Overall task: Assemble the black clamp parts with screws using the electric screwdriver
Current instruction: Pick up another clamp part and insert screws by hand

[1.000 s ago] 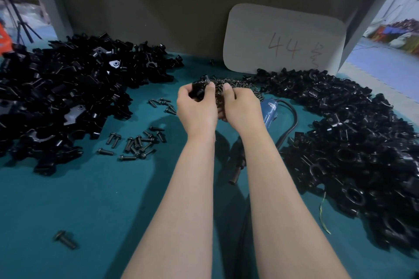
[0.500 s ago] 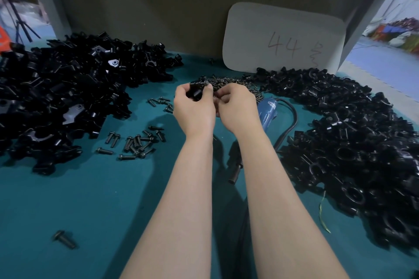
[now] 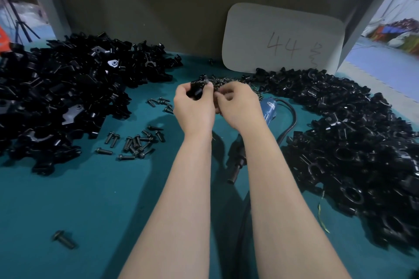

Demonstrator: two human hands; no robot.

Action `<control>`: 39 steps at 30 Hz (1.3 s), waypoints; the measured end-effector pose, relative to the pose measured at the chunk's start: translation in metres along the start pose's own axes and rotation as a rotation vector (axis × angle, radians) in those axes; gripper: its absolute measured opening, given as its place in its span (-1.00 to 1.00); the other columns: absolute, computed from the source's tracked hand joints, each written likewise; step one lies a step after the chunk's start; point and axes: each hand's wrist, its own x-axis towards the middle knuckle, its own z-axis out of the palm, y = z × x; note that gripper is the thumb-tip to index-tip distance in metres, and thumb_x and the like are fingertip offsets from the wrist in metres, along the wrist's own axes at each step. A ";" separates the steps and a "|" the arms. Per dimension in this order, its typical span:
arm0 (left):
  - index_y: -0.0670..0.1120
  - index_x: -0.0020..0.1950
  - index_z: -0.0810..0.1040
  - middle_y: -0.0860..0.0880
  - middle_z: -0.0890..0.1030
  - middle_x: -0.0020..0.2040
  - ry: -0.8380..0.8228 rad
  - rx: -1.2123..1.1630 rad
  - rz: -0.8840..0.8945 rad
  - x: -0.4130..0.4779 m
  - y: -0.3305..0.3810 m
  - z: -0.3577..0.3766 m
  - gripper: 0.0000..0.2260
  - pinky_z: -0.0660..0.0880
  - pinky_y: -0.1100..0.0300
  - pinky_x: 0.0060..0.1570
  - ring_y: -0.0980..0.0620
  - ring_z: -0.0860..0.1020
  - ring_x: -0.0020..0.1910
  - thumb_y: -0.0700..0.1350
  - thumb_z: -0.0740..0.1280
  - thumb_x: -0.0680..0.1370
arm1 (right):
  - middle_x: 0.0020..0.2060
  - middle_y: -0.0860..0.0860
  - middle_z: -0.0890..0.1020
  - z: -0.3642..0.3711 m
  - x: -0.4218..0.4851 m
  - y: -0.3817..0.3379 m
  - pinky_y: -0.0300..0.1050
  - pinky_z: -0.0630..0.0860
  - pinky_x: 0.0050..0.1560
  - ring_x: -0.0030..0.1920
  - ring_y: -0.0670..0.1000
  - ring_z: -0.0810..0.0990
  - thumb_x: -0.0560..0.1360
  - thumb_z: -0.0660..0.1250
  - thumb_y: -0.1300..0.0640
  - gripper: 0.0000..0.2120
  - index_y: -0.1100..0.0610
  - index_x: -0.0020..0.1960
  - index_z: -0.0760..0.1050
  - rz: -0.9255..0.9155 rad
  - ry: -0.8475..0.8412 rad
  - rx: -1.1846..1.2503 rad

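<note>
The left grip (image 3: 195, 108) is clamped round a black clamp (image 3: 199, 89), held over the middle of the surface (image 3: 68, 199), toward its far edge. The right grip (image 3: 238, 106) has its fingers curled just beside the clamp; whether they pinch anything I cannot tell. The clamp is dark and blocky, half hidden by fingers. The screwdriver (image 3: 267, 108) lies under the right wrist.

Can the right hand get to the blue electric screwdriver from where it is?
Probably yes: the blue electric screwdriver lies free on the teal table, just beside the right hand; its curled fingers may need emptying first.
</note>
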 end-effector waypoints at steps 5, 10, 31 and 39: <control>-0.03 -0.07 0.48 -0.03 0.63 -0.05 0.007 0.030 0.003 -0.001 0.000 0.000 -0.87 0.56 0.06 0.09 -0.03 0.62 -0.03 -0.09 0.43 0.50 | -0.08 0.11 0.66 0.003 0.000 0.000 -0.04 0.53 -0.02 -0.04 0.10 0.59 0.56 0.22 0.17 -0.86 0.14 0.03 0.54 -0.001 0.039 -0.033; -0.04 0.01 0.49 -0.01 0.63 -0.02 -0.004 0.062 0.026 -0.003 0.000 0.002 -0.84 0.55 0.09 0.09 0.01 0.61 -0.02 -0.10 0.43 0.51 | -0.37 0.05 0.51 0.011 0.000 0.005 -0.08 0.37 -0.25 -0.25 0.12 0.48 0.63 0.11 -0.02 -0.60 0.10 -0.34 0.33 -0.033 0.078 -0.101; -0.03 -0.03 0.49 0.06 0.60 -0.11 -0.023 -0.040 0.002 -0.005 0.001 0.002 -0.88 0.50 0.26 -0.07 0.10 0.59 -0.11 -0.10 0.42 0.52 | -0.02 -0.02 0.61 0.007 0.001 0.006 -0.24 0.38 -0.08 -0.01 -0.04 0.54 0.57 0.24 0.10 -0.85 0.07 0.12 0.47 -0.018 0.019 0.135; -0.09 0.07 0.49 0.00 0.59 -0.06 -0.093 -0.187 -0.138 -0.009 0.005 0.004 -0.83 0.53 0.22 -0.02 0.08 0.57 -0.10 -0.13 0.40 0.53 | -0.03 -0.07 0.57 0.011 0.002 0.008 -0.67 0.24 -0.23 -0.09 -0.15 0.42 0.51 0.32 0.18 -0.74 0.12 0.20 0.52 -0.159 0.080 0.089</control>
